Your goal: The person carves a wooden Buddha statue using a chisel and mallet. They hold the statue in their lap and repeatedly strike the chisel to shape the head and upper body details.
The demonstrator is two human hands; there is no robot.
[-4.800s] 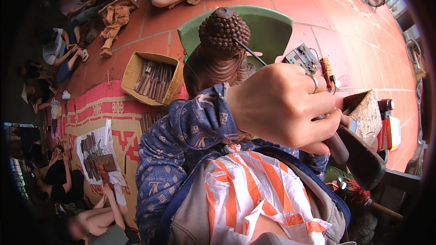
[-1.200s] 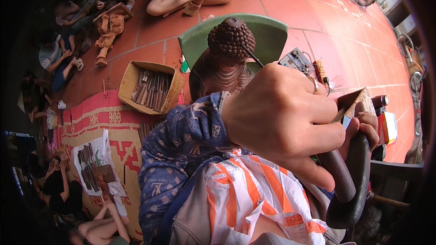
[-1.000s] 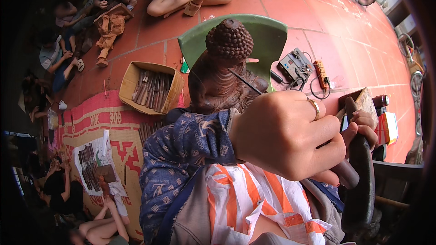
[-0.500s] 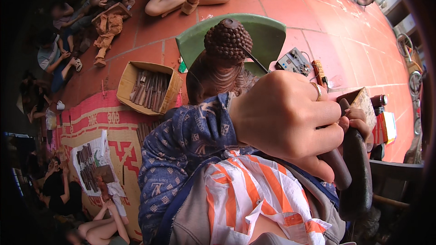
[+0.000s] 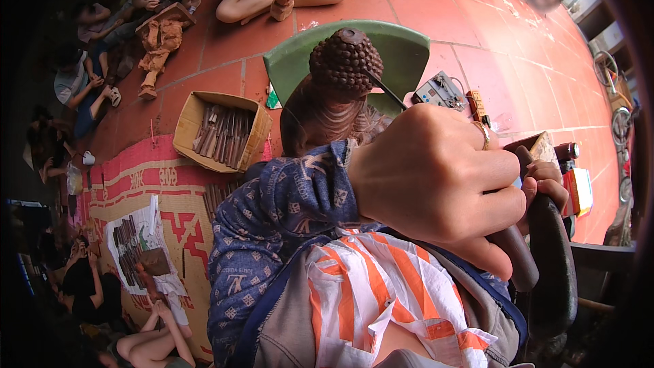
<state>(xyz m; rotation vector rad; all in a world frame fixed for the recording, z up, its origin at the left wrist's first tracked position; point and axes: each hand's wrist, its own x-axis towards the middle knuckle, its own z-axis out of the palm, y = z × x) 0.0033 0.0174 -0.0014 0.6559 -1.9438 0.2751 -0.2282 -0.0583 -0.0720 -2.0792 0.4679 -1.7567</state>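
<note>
Left grip (image 5: 436,177): chisel (image 5: 522,262) | sleeve (image 5: 300,191) hides statue (image 5: 344,61) (partly) | box (image 5: 255,139) nearby

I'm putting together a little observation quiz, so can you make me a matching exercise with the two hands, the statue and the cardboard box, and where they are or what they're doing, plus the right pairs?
Things:
1. Left hand
2. Statue
3. Cardboard box
4. Right hand

Places or states:
A. Holds several tools
B. Grips a dark, club-shaped mallet
C. Stands in front of a green chair back
D. Grips a thin chisel

Right pairs: 1-D, 2-C, 3-A, 4-B.
</note>
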